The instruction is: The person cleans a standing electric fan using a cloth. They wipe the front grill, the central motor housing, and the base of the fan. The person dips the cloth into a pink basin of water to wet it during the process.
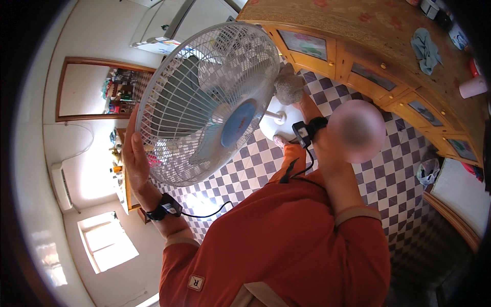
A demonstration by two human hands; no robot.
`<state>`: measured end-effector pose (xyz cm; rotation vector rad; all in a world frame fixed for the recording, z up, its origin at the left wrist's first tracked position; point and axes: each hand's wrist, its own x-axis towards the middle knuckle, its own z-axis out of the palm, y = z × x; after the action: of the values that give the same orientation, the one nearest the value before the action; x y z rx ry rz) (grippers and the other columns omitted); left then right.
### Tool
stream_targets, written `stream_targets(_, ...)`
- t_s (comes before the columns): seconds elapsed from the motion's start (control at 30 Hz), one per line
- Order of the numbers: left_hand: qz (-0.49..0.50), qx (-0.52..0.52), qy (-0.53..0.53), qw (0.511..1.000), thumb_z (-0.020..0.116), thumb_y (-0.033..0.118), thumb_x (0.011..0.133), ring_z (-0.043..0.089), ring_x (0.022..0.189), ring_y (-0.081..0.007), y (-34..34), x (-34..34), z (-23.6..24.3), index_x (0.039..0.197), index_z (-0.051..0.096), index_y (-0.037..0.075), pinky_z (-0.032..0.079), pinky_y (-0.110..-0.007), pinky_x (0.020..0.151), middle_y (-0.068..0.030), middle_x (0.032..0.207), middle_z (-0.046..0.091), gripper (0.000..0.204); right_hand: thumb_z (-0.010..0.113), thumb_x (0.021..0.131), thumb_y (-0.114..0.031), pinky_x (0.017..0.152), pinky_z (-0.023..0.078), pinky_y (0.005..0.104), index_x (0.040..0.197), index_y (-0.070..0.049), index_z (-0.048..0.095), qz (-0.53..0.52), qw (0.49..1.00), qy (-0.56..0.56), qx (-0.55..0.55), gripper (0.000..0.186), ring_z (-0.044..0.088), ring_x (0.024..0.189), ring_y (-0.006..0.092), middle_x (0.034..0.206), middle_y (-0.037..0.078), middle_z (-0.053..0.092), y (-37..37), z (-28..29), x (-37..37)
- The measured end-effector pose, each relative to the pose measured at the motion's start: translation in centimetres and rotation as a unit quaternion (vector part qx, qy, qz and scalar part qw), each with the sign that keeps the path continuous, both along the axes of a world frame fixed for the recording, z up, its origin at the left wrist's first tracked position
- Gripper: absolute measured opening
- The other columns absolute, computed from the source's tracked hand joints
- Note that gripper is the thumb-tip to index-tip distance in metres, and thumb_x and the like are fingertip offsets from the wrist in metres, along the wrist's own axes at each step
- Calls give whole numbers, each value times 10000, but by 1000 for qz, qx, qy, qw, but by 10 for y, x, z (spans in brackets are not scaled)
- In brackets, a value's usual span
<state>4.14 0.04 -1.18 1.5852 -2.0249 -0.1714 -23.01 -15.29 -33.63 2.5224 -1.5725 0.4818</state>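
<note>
A white pedestal fan point(204, 102) with a wire guard, pale blue blades and a blue centre cap is tilted toward me. My left hand point(134, 156) grips the left rim of the guard, palm against the wires. My right hand point(303, 105) reaches behind the fan head and holds a grey cloth point(289, 86) against the back of the guard near the motor. Both wrists carry black bands with cables. The fan's white pole and round base point(279, 123) show below the head. I wear an orange top.
A long wooden cabinet point(358, 61) with glass doors runs along the upper right; a teal rag point(426, 48) and a pink cup point(473, 87) lie on its patterned top. The floor point(388, 184) is checkered, with a plastic bag point(427, 171) on it. An air conditioner point(61, 187) and a window point(107, 243) are at left.
</note>
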Motion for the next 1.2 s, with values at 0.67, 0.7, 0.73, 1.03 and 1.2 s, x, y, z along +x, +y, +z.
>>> stream_targets(0.67,15,-5,-84,996,280,342,1008,405,1296,-303,-3,-15,9,1364,417,7,310,-430,1083,-179,1378,442,508,614,739,-280,272,423,438,708,-96,689,-17,983,185,-2,201,534,445,213,544,18,508,-34,-44,13)
stream_targets(0.7,2,-9,-53,999,280,341,1008,404,1297,-300,0,-10,4,1363,419,8,310,-432,1084,-177,1380,441,506,607,777,-287,412,453,397,797,-101,681,-33,985,147,86,202,550,622,198,703,23,542,-25,-16,16)
stream_targets(0.73,-13,-15,-21,1000,280,340,1007,404,1298,-298,1,-3,-1,1361,422,9,309,-433,1084,-174,1382,440,505,600,815,-295,553,483,355,885,-105,673,-60,978,110,167,215,565,799,184,862,29,576,-16,16,17)
stream_targets(1.03,-14,-7,-14,1000,290,331,1008,391,1309,-291,-3,-3,2,1361,416,0,307,-424,1083,-174,1388,434,500,643,803,-302,689,500,375,1010,-117,666,-24,971,109,212,278,585,927,198,1019,37,607,-21,-14,15)
stream_targets(1.2,-6,-9,6,1000,287,329,1010,403,1286,-278,-1,-8,2,1366,410,-3,313,-399,1066,-176,1374,443,502,614,822,-270,733,492,367,1066,-120,630,20,973,144,181,286,578,956,191,1064,34,594,-19,-19,11)
